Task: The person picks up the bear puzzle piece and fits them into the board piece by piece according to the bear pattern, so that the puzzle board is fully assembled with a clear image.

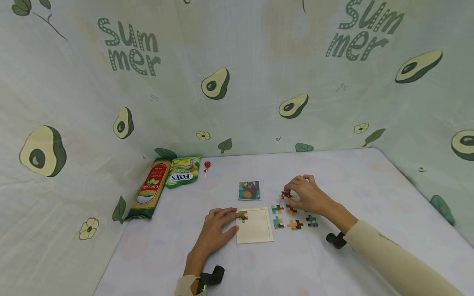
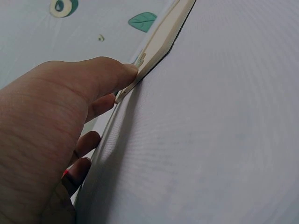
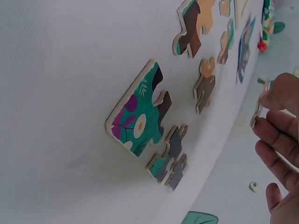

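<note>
A pale wooden puzzle board [image 1: 257, 230] lies flat on the table, one corner puzzle piece [image 1: 242, 218] in its upper left. My left hand [image 1: 214, 230] rests at the board's left side, fingers stretched out; the index fingertip is right by that piece. In the left wrist view the thumb [image 2: 112, 74] touches the board's edge. Right of the board, my right hand [image 1: 307, 193] pinches a brown and red puzzle piece [image 1: 286, 195] between thumb and fingers. Seen edge-on in the right wrist view, the held piece is above the table. Several loose pieces [image 1: 295, 224] lie below this hand.
Behind the board lies a square picture card [image 1: 249, 190] with a bear on it. At the back left are a red and gold packet [image 1: 151, 185], a green Fox's bag [image 1: 183, 170] and a red lollipop [image 1: 207, 165]. A printed cloth [image 1: 252, 123] hangs behind the table.
</note>
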A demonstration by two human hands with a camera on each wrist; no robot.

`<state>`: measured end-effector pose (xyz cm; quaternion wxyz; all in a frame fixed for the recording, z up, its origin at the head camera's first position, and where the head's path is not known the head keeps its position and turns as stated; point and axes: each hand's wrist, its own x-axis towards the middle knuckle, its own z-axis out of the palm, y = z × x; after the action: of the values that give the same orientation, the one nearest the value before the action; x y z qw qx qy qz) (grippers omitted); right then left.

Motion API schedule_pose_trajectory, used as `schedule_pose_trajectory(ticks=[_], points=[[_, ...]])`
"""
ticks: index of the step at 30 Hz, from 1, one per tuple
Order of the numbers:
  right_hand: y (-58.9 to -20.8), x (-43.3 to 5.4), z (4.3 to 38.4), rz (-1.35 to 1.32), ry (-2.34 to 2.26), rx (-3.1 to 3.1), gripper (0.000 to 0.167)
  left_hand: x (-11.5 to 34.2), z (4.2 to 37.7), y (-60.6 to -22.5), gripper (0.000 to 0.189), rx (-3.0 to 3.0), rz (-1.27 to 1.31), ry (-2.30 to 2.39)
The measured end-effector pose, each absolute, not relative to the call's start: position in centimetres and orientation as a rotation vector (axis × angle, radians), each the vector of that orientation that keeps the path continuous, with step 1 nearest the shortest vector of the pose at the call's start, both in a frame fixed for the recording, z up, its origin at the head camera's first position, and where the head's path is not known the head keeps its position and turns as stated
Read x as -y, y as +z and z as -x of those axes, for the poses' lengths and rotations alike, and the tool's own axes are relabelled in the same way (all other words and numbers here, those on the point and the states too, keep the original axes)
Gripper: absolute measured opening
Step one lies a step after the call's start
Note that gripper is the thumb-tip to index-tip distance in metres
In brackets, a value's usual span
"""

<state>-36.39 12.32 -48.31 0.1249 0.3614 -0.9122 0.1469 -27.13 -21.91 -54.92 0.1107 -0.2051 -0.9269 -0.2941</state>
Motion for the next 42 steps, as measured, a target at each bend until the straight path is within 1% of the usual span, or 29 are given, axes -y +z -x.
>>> schedule_pose_trajectory(ticks=[28,35,42], points=[[-47.8,-9.5,34.2,-1.235,0.5,2.581,0.025,22.1,27.4,-54.9,0.036,2.757,0.608,-0.915],[-47.8,-8.4,33.8,-1.255,0.48,2.575,0.021,22.1,27.5,-55.0,0.037,2.76,0.611,-0.895],[-48.1,-7.6,33.6,-1.28,0.47,2.581,0.02,22.0,27.5,-55.1,0.036,2.715,0.627,-0.851]])
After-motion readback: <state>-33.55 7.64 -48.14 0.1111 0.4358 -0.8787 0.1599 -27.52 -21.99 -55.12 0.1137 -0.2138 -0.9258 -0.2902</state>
